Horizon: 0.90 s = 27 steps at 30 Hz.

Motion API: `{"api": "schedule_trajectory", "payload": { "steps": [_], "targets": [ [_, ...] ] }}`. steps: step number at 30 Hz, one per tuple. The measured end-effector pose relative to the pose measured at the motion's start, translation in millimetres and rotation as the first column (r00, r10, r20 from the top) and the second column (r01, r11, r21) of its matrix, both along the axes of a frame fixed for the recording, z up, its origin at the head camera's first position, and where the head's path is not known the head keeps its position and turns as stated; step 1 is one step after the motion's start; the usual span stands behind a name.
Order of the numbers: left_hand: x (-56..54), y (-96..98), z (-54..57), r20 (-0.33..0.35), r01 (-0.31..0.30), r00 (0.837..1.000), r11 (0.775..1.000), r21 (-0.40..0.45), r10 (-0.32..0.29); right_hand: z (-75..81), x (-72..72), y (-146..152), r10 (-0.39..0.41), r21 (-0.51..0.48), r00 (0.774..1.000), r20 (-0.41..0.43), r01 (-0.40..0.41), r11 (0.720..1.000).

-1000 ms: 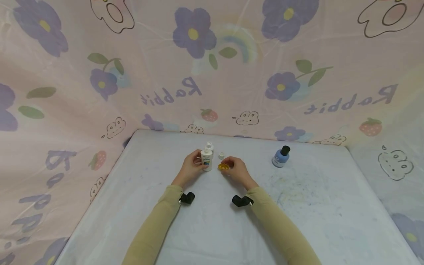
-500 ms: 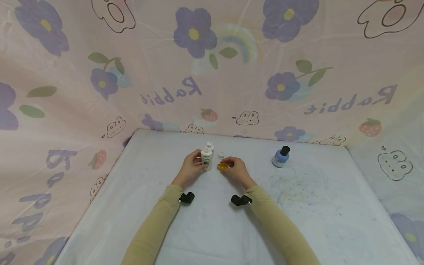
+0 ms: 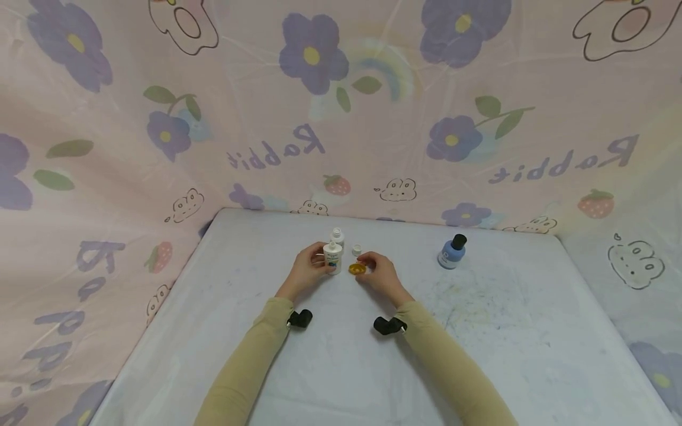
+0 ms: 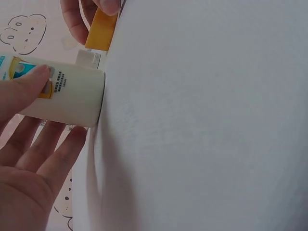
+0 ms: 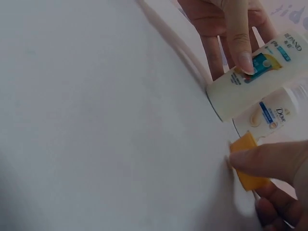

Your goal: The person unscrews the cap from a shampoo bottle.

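White bottle (image 3: 333, 260), upright toward the far side of the table (image 3: 330, 367), grasped in the person's left hand (image 3: 306, 269), thumb laid across its label. Right hand (image 3: 380, 273) pinches a yellow cap (image 3: 357, 269) just beside that bottle, apart from it. Head view shows the cap's recessed face; the wrist views show its smooth side. Right wrist view alone makes the lettering readable on the Dove bottle (image 5: 266, 117), standing behind the held one. Head view alone takes in the blue bottle (image 3: 452, 254) with black cap (image 3: 459, 241), well off to the right. Small white cap (image 3: 356, 250) near the right fingertips. Against one second ago: yellow cap shifted very slightly toward the held bottle; blue bottle and white cap unmoved; both grips kept
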<state>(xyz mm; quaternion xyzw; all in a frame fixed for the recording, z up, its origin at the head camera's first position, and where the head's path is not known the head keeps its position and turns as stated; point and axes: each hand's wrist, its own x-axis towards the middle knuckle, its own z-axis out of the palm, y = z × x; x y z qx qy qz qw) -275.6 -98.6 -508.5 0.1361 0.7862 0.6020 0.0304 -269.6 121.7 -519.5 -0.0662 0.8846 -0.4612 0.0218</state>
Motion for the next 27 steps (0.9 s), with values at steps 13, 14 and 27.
{"api": "schedule_trajectory", "payload": {
  "steps": [13,14,27],
  "targets": [
    [24.1,-22.0,-1.4,0.045,0.006,0.999,1.0,0.005,-0.006,10.0,23.1,48.6,0.102,-0.126,0.995,0.015,-0.099,0.987],
    [27.1,-24.9,-0.9,0.049,0.007,0.999,1.0,0.005,-0.008,10.0,25.9,52.1,0.103,-0.144,0.994,0.021,-0.099,0.985],
    [75.6,-22.2,36.2,0.133,0.151,0.978,0.987,0.061,-0.158,18.7,72.6,98.0,0.197,-0.295,0.98,-0.023,-0.195,0.935]
  ]
}}
